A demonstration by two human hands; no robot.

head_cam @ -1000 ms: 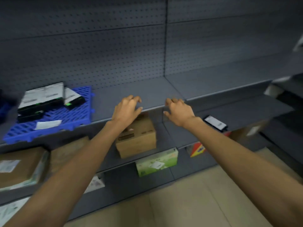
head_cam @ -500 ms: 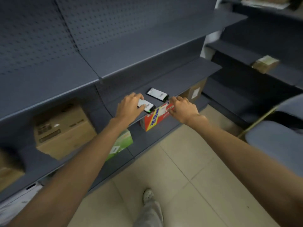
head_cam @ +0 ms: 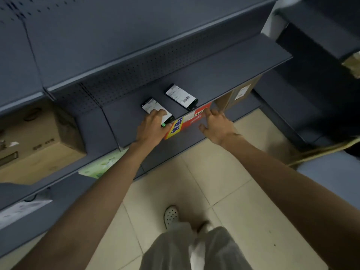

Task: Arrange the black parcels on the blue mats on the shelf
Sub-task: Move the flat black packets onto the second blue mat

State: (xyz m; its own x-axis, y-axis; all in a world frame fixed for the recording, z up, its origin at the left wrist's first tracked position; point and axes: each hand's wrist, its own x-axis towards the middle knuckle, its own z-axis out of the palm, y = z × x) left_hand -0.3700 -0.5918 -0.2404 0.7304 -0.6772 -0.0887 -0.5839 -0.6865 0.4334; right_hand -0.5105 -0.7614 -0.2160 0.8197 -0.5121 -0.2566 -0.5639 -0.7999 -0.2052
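Fingers (head_cam: 158, 113) of our left hand (head_cam: 153, 129) are curling down over the near end of the nearer black parcel (head_cam: 151, 106). They are covering part of its white label and gripping it at the shelf's front edge, while the thumb is hiding under the palm, so we cannot tell how it is lying. A green corner of that parcel is showing just beside our knuckles. Our right hand (head_cam: 217, 126) is hovering with its fingers (head_cam: 209, 113) spread apart and loosely bent, holding nothing, its fingertips pointing toward the farther black parcel (head_cam: 181, 96). Whether they are touching the red and yellow box (head_cam: 182, 123) beneath them we cannot tell. Both parcels are lying flat on the grey shelf (head_cam: 233, 71), labels up, side by side but apart, close to its front edge, the farther one sitting to the right of the one we are gripping. The red and yellow box is poking out from under that shelf edge, between our two hands. On the level below, a small cardboard box (head_cam: 240, 93) is standing to the right, a large cardboard box (head_cam: 39, 139) is sitting far to the left, and a green and white pack (head_cam: 101, 166) is lying lower down beside our left forearm. We are standing on the tiled floor (head_cam: 224, 182), one white shoe (head_cam: 171, 215) showing.
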